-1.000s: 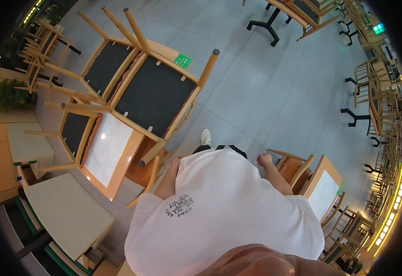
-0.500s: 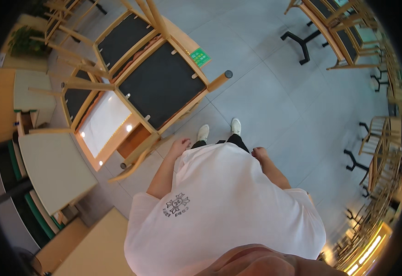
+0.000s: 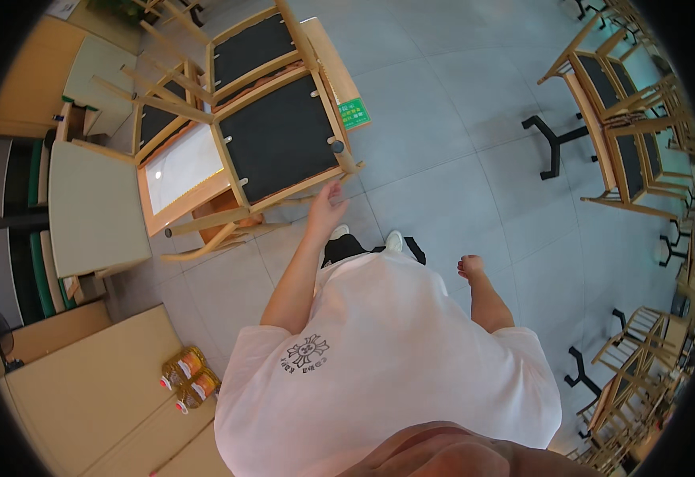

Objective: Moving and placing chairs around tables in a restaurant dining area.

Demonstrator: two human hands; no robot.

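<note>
Head view: an upturned wooden chair (image 3: 280, 139) with black seat underside rests on a table (image 3: 180, 208) at 11 o'clock. Left hand (image 3: 329, 208): fingers loosely open, just beside the chair's near edge; contact cannot be told. Right hand (image 3: 469, 267), between 3 and 4: fingers curled inward. Printed matter: green card (image 3: 354, 114), 12; orange-labelled oil bottles (image 3: 184, 366), between 7 and 8; black lettered emblem (image 3: 307, 350) on white T-shirt (image 3: 419, 342), 7.

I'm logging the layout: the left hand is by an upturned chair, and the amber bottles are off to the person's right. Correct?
The side is wrong: the head view shows the amber bottles off to the person's left. The left hand is by an upturned chair.
</note>
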